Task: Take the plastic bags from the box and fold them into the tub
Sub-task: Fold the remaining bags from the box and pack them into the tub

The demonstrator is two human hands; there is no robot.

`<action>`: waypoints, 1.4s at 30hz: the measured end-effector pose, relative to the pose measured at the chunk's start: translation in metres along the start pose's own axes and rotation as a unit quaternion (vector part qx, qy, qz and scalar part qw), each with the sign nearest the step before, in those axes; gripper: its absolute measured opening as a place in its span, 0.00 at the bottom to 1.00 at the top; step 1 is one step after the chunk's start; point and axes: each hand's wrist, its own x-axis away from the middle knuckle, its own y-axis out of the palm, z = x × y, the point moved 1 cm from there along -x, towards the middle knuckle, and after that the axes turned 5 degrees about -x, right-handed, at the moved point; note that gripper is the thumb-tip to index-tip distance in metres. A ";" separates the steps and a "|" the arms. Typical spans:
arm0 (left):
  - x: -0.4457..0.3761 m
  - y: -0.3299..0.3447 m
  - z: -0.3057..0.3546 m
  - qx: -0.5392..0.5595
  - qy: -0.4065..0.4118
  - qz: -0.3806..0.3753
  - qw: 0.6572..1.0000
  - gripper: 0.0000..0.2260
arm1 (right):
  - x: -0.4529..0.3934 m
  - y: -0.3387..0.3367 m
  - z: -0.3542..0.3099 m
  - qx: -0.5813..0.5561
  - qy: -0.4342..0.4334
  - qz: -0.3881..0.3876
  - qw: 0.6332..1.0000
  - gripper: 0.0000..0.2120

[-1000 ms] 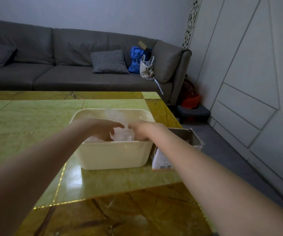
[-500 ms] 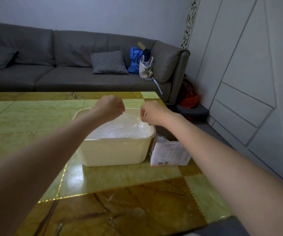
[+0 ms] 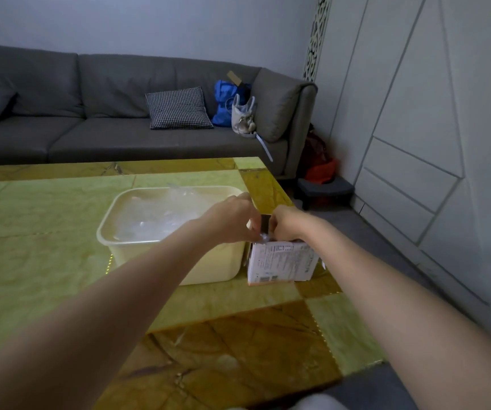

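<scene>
A cream plastic tub (image 3: 138, 255) stands on the table, with crumpled clear plastic bags (image 3: 161, 217) lying inside it. Touching its right side is a small white printed cardboard box (image 3: 279, 261), open at the top. My left hand (image 3: 232, 221) and my right hand (image 3: 290, 224) meet over the box's mouth, fingers curled downward. A bit of clear plastic bag (image 3: 263, 236) shows between the fingertips at the box's top edge, and both hands appear to pinch it. The inside of the box is hidden by my hands.
The yellow-green and brown marbled table (image 3: 61, 261) ends just right of the box. Beyond it stands a grey sofa (image 3: 105, 134) with a checked cushion (image 3: 177, 108) and a blue bag (image 3: 226, 102). A dark stool (image 3: 324, 187) is on the floor at right.
Both hands have moved from above the tub to the right and down onto the box's open top. The bags they left now lie in the tub.
</scene>
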 end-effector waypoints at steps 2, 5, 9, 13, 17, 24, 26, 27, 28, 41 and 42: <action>-0.002 0.000 0.004 -0.014 -0.005 -0.009 1.000 0.12 | -0.002 -0.002 0.001 -0.013 -0.020 0.005 1.000 0.10; -0.004 -0.002 0.007 -0.027 -0.004 -0.030 0.999 0.12 | 0.000 -0.010 0.006 -0.025 -0.037 -0.010 0.999 0.09; -0.004 -0.002 0.007 -0.027 -0.010 -0.030 0.999 0.13 | -0.002 -0.023 0.014 -0.035 -0.047 0.055 0.997 0.10; -0.003 -0.001 0.009 0.000 -0.021 -0.021 1.000 0.12 | 0.001 -0.050 0.014 -0.136 -0.033 0.214 0.967 0.15; 0.000 -0.015 0.007 0.318 -0.157 0.110 0.928 0.10 | 0.006 -0.070 0.008 -0.404 -0.035 0.238 0.883 0.13; 0.012 -0.042 -0.002 0.630 -0.204 0.012 0.749 0.21 | 0.022 -0.063 -0.009 -0.634 -0.126 0.056 0.761 0.12; 0.012 -0.041 0.000 0.607 -0.206 0.036 0.767 0.13 | 0.024 -0.060 -0.013 -0.676 -0.117 0.027 0.727 0.12; 0.011 -0.040 0.000 0.572 -0.229 0.076 0.784 0.11 | 0.022 -0.061 -0.013 -0.704 -0.096 0.028 0.703 0.15; 0.010 -0.040 -0.003 0.527 -0.254 0.121 0.802 0.09 | 0.020 -0.062 -0.015 -0.729 -0.076 0.035 0.680 0.19; 0.026 -0.057 -0.038 0.686 -0.216 0.104 0.687 0.05 | 0.011 -0.060 -0.051 -0.490 -0.165 0.211 0.830 0.04; 0.028 -0.060 -0.047 0.686 -0.229 0.133 0.678 0.05 | 0.010 -0.060 -0.050 -0.491 -0.168 0.215 0.827 0.04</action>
